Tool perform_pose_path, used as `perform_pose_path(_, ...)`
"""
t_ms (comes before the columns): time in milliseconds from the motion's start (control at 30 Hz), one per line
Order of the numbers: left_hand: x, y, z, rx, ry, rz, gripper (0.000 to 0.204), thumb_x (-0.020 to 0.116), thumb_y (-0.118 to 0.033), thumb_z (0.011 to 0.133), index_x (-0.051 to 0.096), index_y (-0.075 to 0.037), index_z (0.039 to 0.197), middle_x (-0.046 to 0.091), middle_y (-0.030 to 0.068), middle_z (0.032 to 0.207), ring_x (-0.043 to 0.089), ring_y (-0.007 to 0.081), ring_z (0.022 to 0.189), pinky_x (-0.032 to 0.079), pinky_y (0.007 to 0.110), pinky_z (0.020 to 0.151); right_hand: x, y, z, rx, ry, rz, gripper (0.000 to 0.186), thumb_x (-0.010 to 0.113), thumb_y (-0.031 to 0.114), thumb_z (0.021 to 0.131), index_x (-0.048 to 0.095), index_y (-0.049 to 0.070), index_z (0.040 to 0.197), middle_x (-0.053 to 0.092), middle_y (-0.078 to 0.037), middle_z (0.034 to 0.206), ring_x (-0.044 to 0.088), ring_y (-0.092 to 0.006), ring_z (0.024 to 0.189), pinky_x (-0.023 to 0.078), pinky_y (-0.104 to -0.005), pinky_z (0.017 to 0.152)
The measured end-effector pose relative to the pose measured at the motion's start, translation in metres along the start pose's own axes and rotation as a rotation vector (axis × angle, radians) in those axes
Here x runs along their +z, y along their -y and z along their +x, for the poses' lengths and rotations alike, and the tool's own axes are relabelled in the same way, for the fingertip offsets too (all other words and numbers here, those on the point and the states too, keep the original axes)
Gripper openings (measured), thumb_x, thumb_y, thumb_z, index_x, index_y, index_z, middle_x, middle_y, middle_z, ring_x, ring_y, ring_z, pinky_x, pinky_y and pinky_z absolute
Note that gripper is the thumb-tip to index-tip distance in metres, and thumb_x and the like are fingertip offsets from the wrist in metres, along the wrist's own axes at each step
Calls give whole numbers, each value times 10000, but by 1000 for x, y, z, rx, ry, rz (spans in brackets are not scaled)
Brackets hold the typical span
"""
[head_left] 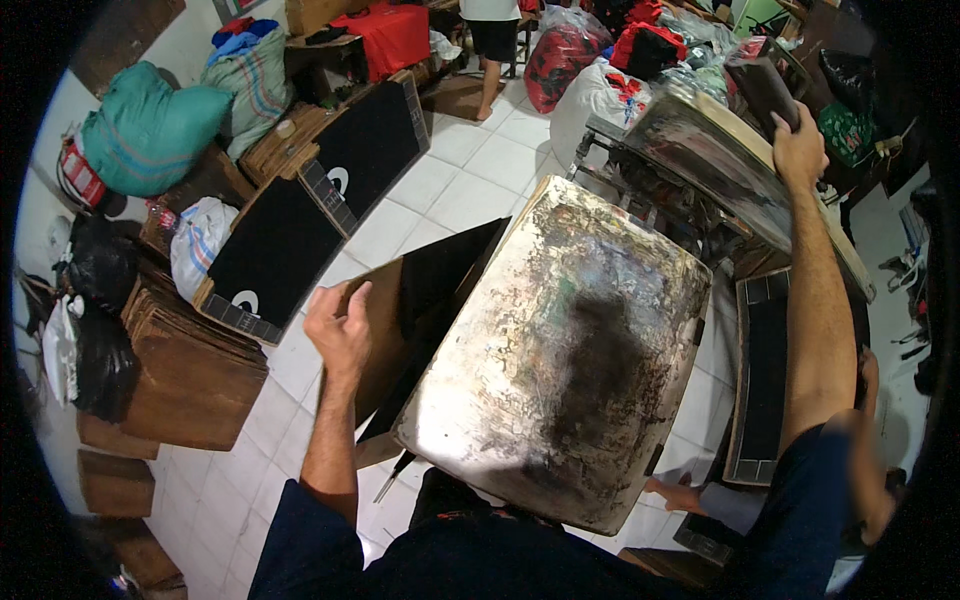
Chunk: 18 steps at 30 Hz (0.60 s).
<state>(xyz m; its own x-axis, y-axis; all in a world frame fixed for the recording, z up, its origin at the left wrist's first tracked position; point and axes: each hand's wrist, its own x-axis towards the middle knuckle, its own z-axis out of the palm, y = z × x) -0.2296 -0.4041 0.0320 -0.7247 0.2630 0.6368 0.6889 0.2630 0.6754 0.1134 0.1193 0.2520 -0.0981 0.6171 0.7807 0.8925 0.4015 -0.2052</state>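
Note:
My left hand [338,325] is closed at the left edge of a tilted panel [425,285], brown on one part and black on another, with the thumb raised; its fingertips are partly hidden. At the upper right my right hand [800,155] grips the lower end of a dark brown oblong block [763,90]. That block is held over a second stained flat plate [705,150]. Between my arms, close to my body, lies a large rounded rectangular plate [560,350], whitish with black, worn stains; neither hand touches it.
Black panels with white marks [275,245] lean against stacked brown boards [190,370] at left. A metal frame [640,190] supports the far plate. Another black panel [765,370] stands at right, near another person's foot [675,495]. Stuffed bags [155,130] and a standing person [490,45] are farther off.

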Motion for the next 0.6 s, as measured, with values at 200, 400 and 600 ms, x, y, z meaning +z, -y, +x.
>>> perform_pose_path(200,-62,-135,-74,419,120,81,296,670,57,680,763,-75,929,638,60,726,565,227,642,411,371,611,4,6,1,-24,-10,-30,490,661,312,938,607,236,1420,705,-107,1279,610,-372,1222,415,-540,1009)
perform_pose_path(400,-32,-230,-254,756,796,-273,431,751,-249,806,724,-46,1185,626,66,989,576,243,897,469,403,801,19,1,6,-69,-25,21,521,674,318,926,603,244,1436,691,-142,1295,596,-390,1218,392,-554,1002)
perform_pose_path(600,-8,-58,-269,103,622,69,633,851,-367,764,681,-9,1258,665,192,1300,575,391,1235,427,521,1068,1,14,-8,-14,30,-48,501,668,333,934,605,272,1427,669,-77,1346,597,-336,1226,390,-548,1015)
